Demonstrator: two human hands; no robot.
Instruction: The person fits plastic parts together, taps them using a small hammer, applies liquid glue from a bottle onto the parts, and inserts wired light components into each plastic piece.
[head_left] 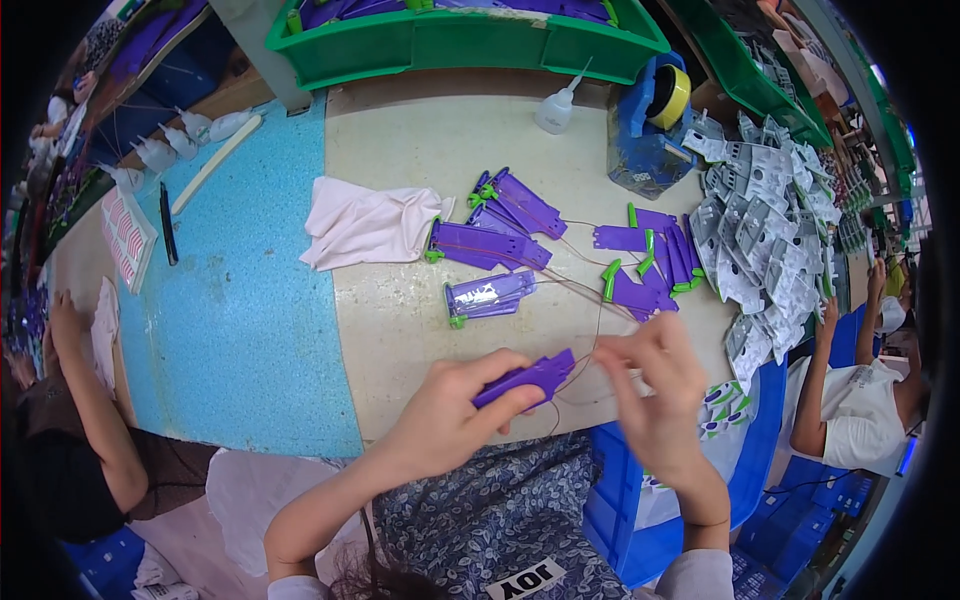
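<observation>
Head view: the left hand (445,405) has its fingers clamped on a purple part (545,376), thumb along the near side, held above the front of the worktop (400,340). A thin wire (577,377) runs from that part toward the right hand (655,385), whose fingers are bent in beside the wire; blur there means I cannot tell whether they pinch it. Beyond the hands lie purple pieces with green ends in two clusters, one (490,245) beside a pale cloth (365,225), the other (650,265) next to a heap of grey parts (765,225). Farther back stand a white nozzle bottle (553,112), a blue tape dispenser (645,150) with a yellow roll (676,95), and a green tray (480,48). A blue mat (240,300) covers the left side.
</observation>
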